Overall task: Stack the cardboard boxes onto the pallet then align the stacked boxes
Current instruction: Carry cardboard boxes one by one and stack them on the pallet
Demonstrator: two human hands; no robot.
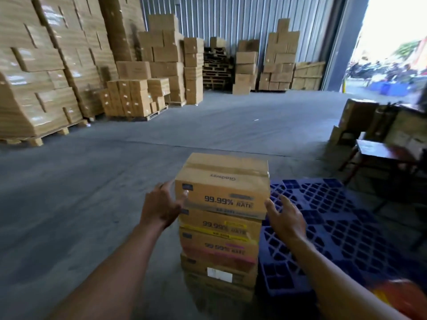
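A column of several cardboard boxes stands at the left edge of a blue plastic pallet (335, 222). The top box (224, 181) is brown, taped, printed "99.99% RATE". My left hand (161, 206) is spread against the top box's left front corner, thumb touching its face. My right hand (284, 215) hovers with fingers apart just beside the box's lower right corner, apparently not touching. The lower boxes (219, 245) carry yellow and pink label stripes and sit slightly offset from one another.
Grey concrete floor (92, 192) spreads to the left and ahead. Tall wrapped box stacks on wooden pallets (37, 88) line the left and back wall. A dark table (379, 153) and more cartons stand at right, near an open doorway. An orange object (402, 296) shows at bottom right.
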